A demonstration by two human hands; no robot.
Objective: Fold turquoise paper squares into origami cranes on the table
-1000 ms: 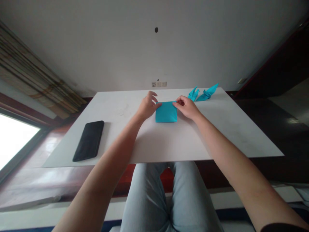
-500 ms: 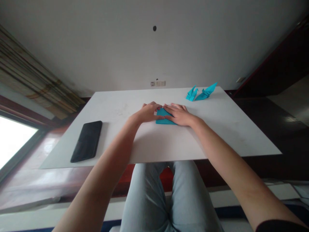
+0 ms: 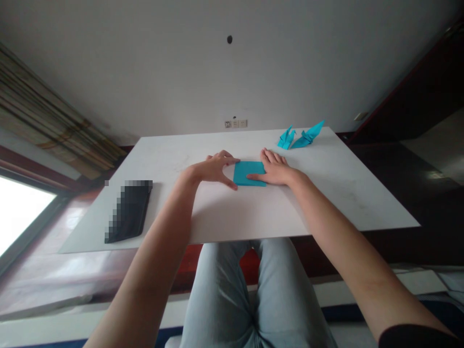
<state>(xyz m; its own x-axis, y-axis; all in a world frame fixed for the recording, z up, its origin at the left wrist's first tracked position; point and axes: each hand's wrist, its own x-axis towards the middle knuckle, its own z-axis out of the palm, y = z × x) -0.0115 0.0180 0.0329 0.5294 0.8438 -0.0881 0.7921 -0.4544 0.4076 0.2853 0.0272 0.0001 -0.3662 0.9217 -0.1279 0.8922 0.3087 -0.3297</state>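
A folded square of blue paper (image 3: 246,171) lies flat on the white table between my hands. My left hand (image 3: 217,168) is at its left side, thumb and index finger spread apart, their tips by the near and far left corners. Over the paper's right edge rests my right hand (image 3: 274,167), fingers stretched out and the thumb lying across the paper. Part of that right edge is hidden under the hand.
Two blue origami cranes (image 3: 287,138) stand at the table's far right. A dark phone-like slab (image 3: 132,210), partly pixelated, lies at the near left. The table's front edge (image 3: 250,239) runs above my legs. Wall sockets (image 3: 235,123) are behind the table.
My hands have moved apart, the left one leftward and the right one to the right, uncovering more of the blue paper. My left thumb and index finger have spread wider.
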